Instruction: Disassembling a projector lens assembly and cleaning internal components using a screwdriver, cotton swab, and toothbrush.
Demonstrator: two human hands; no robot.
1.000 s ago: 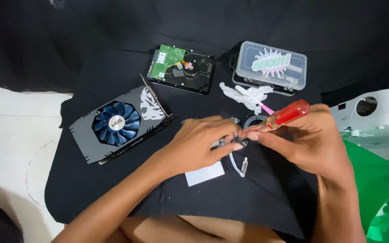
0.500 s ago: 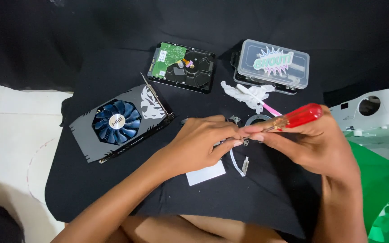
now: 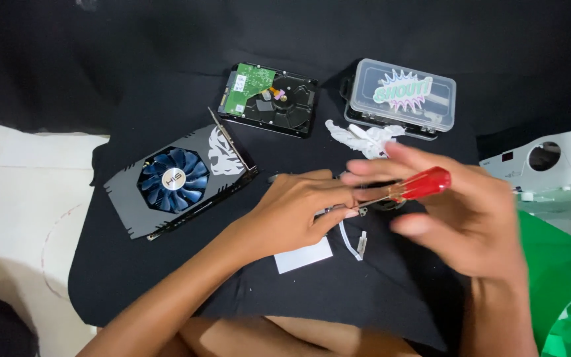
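A small metal part, too small and too covered to be identified, is pinched between the fingertips of the left hand just above the black cloth, near the middle of the work area. A screwdriver with a red handle is gripped in the right hand, the fingers partly spread and blurred, and its tip is set against the pinched part. The greatest risk is judged to be a slip of the tip: the part is held in the air by fingertips alone, so the blade could be driven off it and into a finger. The part could also be dropped, and a small dark piece would be hard to find on the dark cloth. A white cable with a connector and a white card lie just below the hands and could be snagged or swept aside by a wrist. A graphics card with a blue fan, a bare hard drive, a clear plastic box and a crumpled white wipe are set farther away and seem less exposed.
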